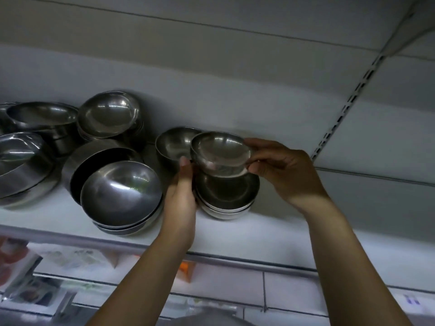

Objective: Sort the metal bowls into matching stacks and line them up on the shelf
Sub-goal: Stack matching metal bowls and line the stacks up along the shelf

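- One small bowl (221, 152), centre of the frame, is held just above the stack (226, 196) at the right end of the row, tilted a little toward me.
- My right hand (282, 170) pinches its right rim, thumb below and fingers over the far edge.
- My left hand (182, 184) lies against the stack's left side, thumb up by the small bowl's left wall; whether the fingers curl round is hidden, so I cannot tell its hold.
- I judge the bowl to be thin polished steel: light, stiff, not fragile, but slick on the curved wall. The rolled rim is the sure place to take it, on two opposite sides.
- It looks narrower than the stack below, so I suspect it would sit loose and rock there.
- A like-sized bowl (174, 143) stands just behind and left, perhaps its match.
- Several more stacks fill the left: a tilted front stack (121, 196) with a dark deep bowl (101, 161) behind it, a back stack (109, 114), and big basins (42, 116) at far left.
- All rest on the white shelf (259, 229); a slotted upright (348, 102) runs up at upper right.
- No brand, label or stamp shows on any bowl. Packets (28, 285) below the shelf, lower left, are too blurred to read.
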Motion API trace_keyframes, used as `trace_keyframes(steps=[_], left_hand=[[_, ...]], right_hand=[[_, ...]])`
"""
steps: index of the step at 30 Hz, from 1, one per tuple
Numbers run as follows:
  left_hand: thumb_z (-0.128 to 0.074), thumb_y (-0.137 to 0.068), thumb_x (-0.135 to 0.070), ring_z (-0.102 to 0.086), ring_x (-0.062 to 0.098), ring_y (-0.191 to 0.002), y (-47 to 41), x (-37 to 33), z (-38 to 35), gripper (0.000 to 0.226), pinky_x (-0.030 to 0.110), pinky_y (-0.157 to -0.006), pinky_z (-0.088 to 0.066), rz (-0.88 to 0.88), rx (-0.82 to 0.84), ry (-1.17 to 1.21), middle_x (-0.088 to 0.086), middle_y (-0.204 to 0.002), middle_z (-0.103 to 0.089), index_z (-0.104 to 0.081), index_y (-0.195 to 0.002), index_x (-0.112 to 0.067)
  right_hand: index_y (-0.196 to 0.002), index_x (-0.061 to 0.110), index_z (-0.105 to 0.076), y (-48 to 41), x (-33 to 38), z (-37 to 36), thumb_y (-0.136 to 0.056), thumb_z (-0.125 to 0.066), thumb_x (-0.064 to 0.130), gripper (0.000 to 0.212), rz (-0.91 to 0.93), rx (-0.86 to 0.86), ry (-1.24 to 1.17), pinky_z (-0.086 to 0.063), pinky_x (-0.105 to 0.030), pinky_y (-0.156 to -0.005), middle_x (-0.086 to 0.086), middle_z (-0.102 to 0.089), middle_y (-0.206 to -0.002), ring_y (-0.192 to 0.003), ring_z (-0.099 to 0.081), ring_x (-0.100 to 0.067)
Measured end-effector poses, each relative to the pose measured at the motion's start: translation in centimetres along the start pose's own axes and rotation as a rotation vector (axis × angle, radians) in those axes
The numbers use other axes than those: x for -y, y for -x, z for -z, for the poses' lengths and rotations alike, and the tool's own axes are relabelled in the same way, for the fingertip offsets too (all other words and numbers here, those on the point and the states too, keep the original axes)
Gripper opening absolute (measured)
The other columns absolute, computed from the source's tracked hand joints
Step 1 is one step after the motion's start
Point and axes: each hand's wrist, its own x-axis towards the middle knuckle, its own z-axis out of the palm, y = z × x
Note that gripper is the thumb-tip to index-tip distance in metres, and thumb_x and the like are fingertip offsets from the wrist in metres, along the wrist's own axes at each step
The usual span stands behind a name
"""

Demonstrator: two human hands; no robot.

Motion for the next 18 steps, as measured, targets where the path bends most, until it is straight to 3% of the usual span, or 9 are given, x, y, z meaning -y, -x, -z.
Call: trace_keyframes(steps=[4, 8, 13, 16, 18], left_hand=[[-0.063, -0.07, -0.079, -0.063, 0.015, -0.126, 0.6, 0.1, -0.2, 0.068, 0.048, -0.116, -0.041, -0.031, -0.008, 0.032, -0.011, -0.128, -0.072, -0.073, -0.12, -0.034], [-0.057, -0.087, -0.068, -0.065, 0.01, -0.122, 1.2, 0.4, 0.0, 0.058, 0.04, -0.113, -0.046, -0.145, 0.054, -0.133, -0.01, -0.125, -0.073, -0.068, -0.129, -0.028], [-0.051, -0.106, -0.041, -0.061, -0.017, -0.104, 0.8, 0.7, 0.6, 0.036, -0.002, -0.082, -0.041, -0.23, 0.046, -0.331, -0.012, -0.122, -0.071, -0.064, -0.135, -0.023], [-0.052, -0.105, -0.041, -0.059, -0.022, -0.101, 1.8, -0.3, 0.9, 0.036, -0.005, -0.08, -0.038, -0.295, 0.062, -0.415, -0.019, -0.116, -0.07, -0.065, -0.133, -0.021], [-0.056, -0.104, -0.035, -0.062, -0.02, -0.097, 2.4, -1.3, 1.4, 0.028, -0.003, -0.079, -0.04, -0.357, 0.066, -0.446, -0.025, -0.103, -0.073, -0.069, -0.124, -0.02]], right_hand=[[-0.093, 0.015, -0.077, 2.4, -0.7, -0.3, -0.073, -0.079, 0.0, 0.026, -0.053, -0.075, -0.051, -0.049, -0.031, -0.106, 0.008, -0.066, -0.127, -0.125, -0.059, -0.004], [-0.092, 0.016, -0.075, 3.9, -0.6, -1.0, -0.068, -0.08, -0.01, 0.036, -0.071, -0.111, -0.069, -0.044, -0.028, -0.11, -0.001, -0.065, -0.129, -0.126, -0.06, -0.012], [-0.099, 0.012, -0.076, 5.2, 0.0, -1.5, -0.075, -0.081, -0.001, 0.028, -0.107, -0.077, 0.029, -0.038, -0.023, -0.114, 0.002, -0.06, -0.14, -0.132, -0.054, -0.004], [-0.105, 0.026, -0.075, 5.6, 1.0, -1.7, -0.076, -0.084, 0.013, 0.033, -0.097, -0.108, 0.133, -0.034, -0.023, -0.116, 0.013, -0.063, -0.135, -0.133, -0.049, 0.003], [-0.103, 0.024, -0.077, 5.7, 1.7, -2.4, -0.076, -0.085, 0.021, 0.028, -0.021, -0.173, 0.222, -0.035, -0.014, -0.111, 0.018, -0.067, -0.127, -0.131, -0.05, 0.006]])
